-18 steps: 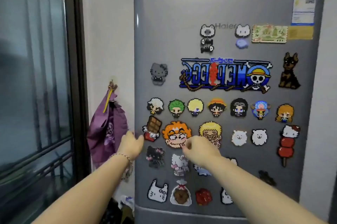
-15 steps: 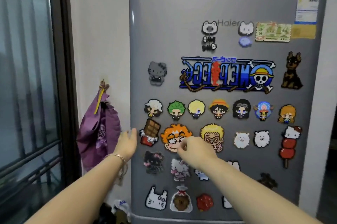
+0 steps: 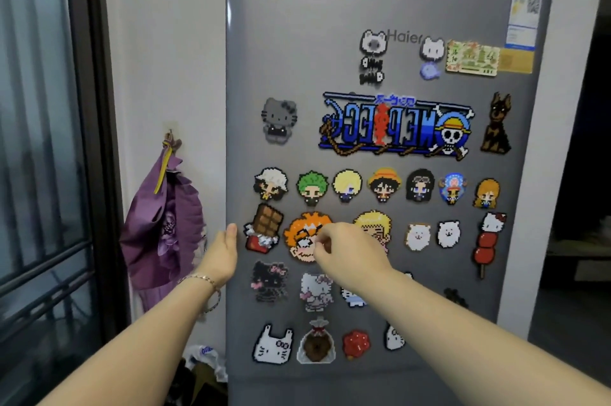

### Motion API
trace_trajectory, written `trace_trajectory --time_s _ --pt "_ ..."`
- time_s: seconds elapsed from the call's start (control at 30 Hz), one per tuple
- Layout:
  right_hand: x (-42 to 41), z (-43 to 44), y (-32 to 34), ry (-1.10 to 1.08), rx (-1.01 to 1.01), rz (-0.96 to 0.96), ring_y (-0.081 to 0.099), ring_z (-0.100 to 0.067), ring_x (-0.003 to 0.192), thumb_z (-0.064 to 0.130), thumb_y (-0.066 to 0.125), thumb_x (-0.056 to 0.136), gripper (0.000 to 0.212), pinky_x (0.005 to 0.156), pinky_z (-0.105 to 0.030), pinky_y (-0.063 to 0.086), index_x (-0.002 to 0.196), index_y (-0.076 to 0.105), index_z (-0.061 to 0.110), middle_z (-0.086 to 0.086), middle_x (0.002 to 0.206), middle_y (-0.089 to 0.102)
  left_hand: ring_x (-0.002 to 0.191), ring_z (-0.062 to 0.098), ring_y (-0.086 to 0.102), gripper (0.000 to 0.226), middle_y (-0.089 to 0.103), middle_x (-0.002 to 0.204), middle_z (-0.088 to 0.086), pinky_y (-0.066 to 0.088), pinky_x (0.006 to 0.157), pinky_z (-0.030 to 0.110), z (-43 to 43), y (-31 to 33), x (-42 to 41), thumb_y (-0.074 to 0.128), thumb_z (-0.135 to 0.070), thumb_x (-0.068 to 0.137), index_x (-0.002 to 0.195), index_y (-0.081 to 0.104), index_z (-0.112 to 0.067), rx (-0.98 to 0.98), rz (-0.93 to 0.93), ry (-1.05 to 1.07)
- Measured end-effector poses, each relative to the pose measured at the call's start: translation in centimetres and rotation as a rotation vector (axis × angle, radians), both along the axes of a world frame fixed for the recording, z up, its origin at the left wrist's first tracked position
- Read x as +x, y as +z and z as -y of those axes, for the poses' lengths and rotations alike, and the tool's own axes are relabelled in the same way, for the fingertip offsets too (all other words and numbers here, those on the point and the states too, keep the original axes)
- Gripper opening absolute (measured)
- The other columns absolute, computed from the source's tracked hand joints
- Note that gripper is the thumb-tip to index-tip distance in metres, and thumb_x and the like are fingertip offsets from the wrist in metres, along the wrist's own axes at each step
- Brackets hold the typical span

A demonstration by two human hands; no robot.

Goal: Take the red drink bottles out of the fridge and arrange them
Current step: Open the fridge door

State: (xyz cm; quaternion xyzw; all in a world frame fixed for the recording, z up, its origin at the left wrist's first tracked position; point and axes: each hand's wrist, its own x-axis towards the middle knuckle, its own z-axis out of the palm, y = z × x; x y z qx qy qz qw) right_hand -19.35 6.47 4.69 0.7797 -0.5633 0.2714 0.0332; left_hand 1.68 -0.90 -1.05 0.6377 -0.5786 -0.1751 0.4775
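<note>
Running in pale letters across the upper front of the tall glossy grey fridge [image 3: 330,25] is the brand name "Haier" [image 3: 405,37]. At the top right corner sits a blue-and-white paper label [image 3: 525,15] with a square code; its print is too small to read. Beside it are a cream-and-green card [image 3: 472,58] and a plain yellow sticker [image 3: 515,61]. Below them, a wide blue pixel-bead logo magnet [image 3: 396,124] with a straw-hatted skull shows its letters mirrored.

The red drink bottles do not show: only the fridge door faces the camera, smooth, slightly shiny and looking closed. It is covered in blocky bead magnets of cartoon heads, cats, a chocolate bar [image 3: 264,228] and a brown dog [image 3: 496,127].

The bare left grip [image 3: 221,253] rests at the door's left edge, thumb against the front. Its fingers are hidden, so I cannot tell how far they curl. A thin chain bracelet [image 3: 198,280] circles that wrist. The bare right grip [image 3: 350,253] has its fingers curled in, tips right at the orange-haired face magnet [image 3: 304,233]. Whether they pinch it I cannot tell.

A crumpled purple satin bag [image 3: 165,223] hangs on the white wall.
</note>
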Motion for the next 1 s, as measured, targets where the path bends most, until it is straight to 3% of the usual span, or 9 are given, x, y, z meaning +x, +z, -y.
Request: trace_trajectory --time_s 0.13,0.33,0.43,0.5,0.57,0.7,0.77,0.87,1.0 --pt "-1.3 -3.8 0.4 0.067 -0.084 0.007 0.060 -0.022 0.097 0.024 0.044 0.092 0.025 0.078 -0.034 0.052 0.102 0.064 0.015 -0.003 0.106 0.065 0.107 0.026 0.050 0.043 0.053 0.105 0.014 0.029 0.081 0.029 -5.8 -0.5 -0.3 0.021 -0.040 0.099 0.097 0.047 -0.007 -0.035 0.062 -0.014" --pt "-2.9 -12.6 0.4 0.246 -0.269 0.129 0.048 -0.019 0.112 0.024 0.047 0.091 0.028 0.086 -0.032 0.043 0.115 0.057 0.015 -0.001 0.117 0.054 0.090 0.026 0.053 0.035 0.053 0.089 0.007 0.034 0.077 0.030 -17.0 -0.3 -4.5 0.028 -0.034 0.099 0.087 0.046 -0.007 -0.075 0.158 -0.014" --pt "-3.8 -16.9 0.4 0.299 -0.360 0.124 0.042 -0.021 0.118 0.024 0.053 0.087 0.036 0.095 -0.034 0.038 0.122 0.052 0.014 -0.004 0.124 0.047 0.093 0.045 0.055 0.030 0.056 0.096 0.026 0.047 0.085 0.048 -22.1 0.0 -7.5 0.037 -0.015 0.099 0.100 0.055 0.009 -0.190 0.088 -0.038" --pt "-4.7 -19.6 0.6 0.293 -0.382 0.101 0.037 -0.023 0.123 0.026 0.054 0.086 0.044 0.100 -0.034 0.034 0.128 0.047 0.012 -0.006 0.130 0.041 0.101 0.038 0.054 0.043 0.057 0.107 0.023 0.042 0.092 0.050 -25.5 0.5 -9.8 0.033 -0.034 0.098 0.103 0.054 0.004 -0.087 0.197 -0.079" --pt "-5.5 -22.1 0.8 0.261 -0.393 0.060 0.029 -0.024 0.130 0.030 0.052 0.088 0.055 0.105 -0.035 0.029 0.137 0.037 0.011 -0.008 0.139 0.032 0.093 0.027 0.057 0.039 0.060 0.104 0.017 0.042 0.092 0.044 -27.9 0.3 -11.6 0.033 -0.040 0.096 0.097 0.049 -0.004 -0.048 0.292 -0.126" --pt "-7.4 -26.9 0.9 0.154 -0.432 0.070 0.019 -0.029 0.136 0.039 0.051 0.090 0.073 0.112 -0.039 0.024 0.146 0.018 0.007 -0.014 0.147 0.021 0.093 -0.001 0.056 0.015 0.057 0.099 -0.022 0.040 0.075 0.003 -33.2 0.5 -16.1 0.042 -0.018 0.097 0.104 0.050 -0.028 -0.076 0.219 -0.355" --pt "-8.5 -28.8 0.8 0.046 -0.477 0.077 0.020 -0.034 0.137 0.040 0.053 0.088 0.078 0.112 -0.043 0.025 0.147 0.016 0.006 -0.020 0.148 0.021 0.103 -0.011 0.050 0.028 0.052 0.110 -0.025 0.035 0.081 0.000 -35.0 0.3 -17.7 0.043 -0.009 0.095 0.108 0.046 -0.033 -0.048 0.211 -0.490" --pt "-10.1 -31.3 0.0 -0.179 -0.465 0.092 0.013 -0.044 0.139 0.045 0.055 0.085 0.086 0.113 -0.050 0.020 0.149 0.011 0.006 -0.030 0.151 0.008 0.118 -0.004 0.042 0.047 0.048 0.126 -0.013 0.027 0.096 0.006 -37.0 0.6 -19.3 0.036 0.007 0.087 0.126 0.048 -0.016 0.031 0.336 -0.598" --pt "-14.6 -32.5 -1.4 -0.410 -0.359 0.016 -0.012 -0.048 0.140 0.057 0.049 0.086 0.102 0.114 -0.053 0.009 0.147 -0.017 0.008 -0.034 0.135 -0.044 0.113 0.012 0.054 0.053 0.062 0.113 0.001 0.038 0.098 0.020 -39.0 0.9 -22.1 0.028 0.016 0.073 0.103 0.061 -0.013 0.048 0.357 -0.560"
